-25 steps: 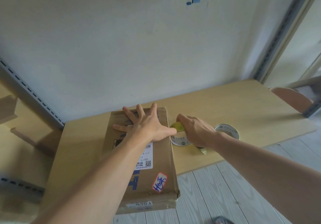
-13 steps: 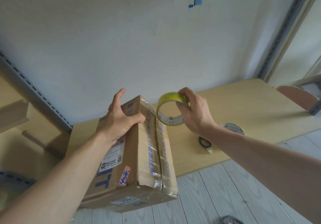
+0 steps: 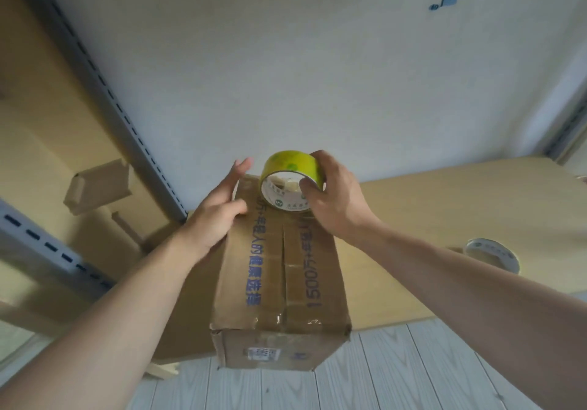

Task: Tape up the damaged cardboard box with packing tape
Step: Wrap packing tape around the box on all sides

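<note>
The work area is a pale wooden worktop set against a plain white wall, with slotted metal shelving uprights to the left and a light plank floor below. One cardboard box lies on the worktop with its long axis running straight away from the person. Its near end overhangs the worktop edge. A centre seam, covered with worn tape between lines of blue print, follows that long axis. The left hand rests against the far left edge of the box. Its grip is apart, with the fingers straight along the side and the thumb lying on the top face, so it steadies the box and does not clasp it. The right hand has its grip clamped on the yellow tape roll, thumb inside the core and fingers over the outer wrap. The roll sits at the far end of the box top, directly over the seam. The seam therefore extends from the roll back toward the person, and the right hand is the nearer one for a pull along it. No free tape end is visible, so one probably has to be found first. Count: one box, two hands, and two rolls. The second roll lies flat on the worktop, well apart to the right.
</note>
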A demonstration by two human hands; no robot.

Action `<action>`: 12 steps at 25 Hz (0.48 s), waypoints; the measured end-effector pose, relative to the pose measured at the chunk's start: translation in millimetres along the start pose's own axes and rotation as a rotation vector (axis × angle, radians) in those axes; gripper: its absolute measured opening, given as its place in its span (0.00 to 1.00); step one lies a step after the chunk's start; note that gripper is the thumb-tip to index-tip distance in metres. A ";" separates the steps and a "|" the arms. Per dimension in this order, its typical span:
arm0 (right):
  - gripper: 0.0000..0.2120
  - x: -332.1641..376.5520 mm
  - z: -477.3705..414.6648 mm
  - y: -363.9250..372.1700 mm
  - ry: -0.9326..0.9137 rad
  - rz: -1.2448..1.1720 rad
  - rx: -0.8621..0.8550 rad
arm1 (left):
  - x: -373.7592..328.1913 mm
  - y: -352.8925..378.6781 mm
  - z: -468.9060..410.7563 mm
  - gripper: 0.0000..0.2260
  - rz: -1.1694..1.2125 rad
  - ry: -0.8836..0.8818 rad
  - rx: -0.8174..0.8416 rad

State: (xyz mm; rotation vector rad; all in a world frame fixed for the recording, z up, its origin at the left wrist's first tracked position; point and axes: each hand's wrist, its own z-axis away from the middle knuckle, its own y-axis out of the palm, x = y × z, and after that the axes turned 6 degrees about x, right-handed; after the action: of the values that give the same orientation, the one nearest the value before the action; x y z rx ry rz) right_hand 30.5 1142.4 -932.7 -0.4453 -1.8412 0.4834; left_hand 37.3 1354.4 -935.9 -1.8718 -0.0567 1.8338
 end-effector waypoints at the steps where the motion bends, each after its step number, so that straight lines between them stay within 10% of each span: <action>1: 0.10 2.8 0.3 6.7 -0.018 -0.010 0.036 | -0.6 -2.9 -4.0 0.39 -0.179 0.016 0.025; 12: 0.11 29.7 -25.4 17.9 -0.064 0.188 0.169 | 32.3 -16.9 -7.9 0.36 -0.536 0.029 0.049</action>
State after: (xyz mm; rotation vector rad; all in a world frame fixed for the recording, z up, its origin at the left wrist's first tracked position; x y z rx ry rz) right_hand 46.9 1175.9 -911.2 -0.4947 -1.8097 0.7836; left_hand 52.8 1378.6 -959.6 -1.6441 -0.4527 1.4236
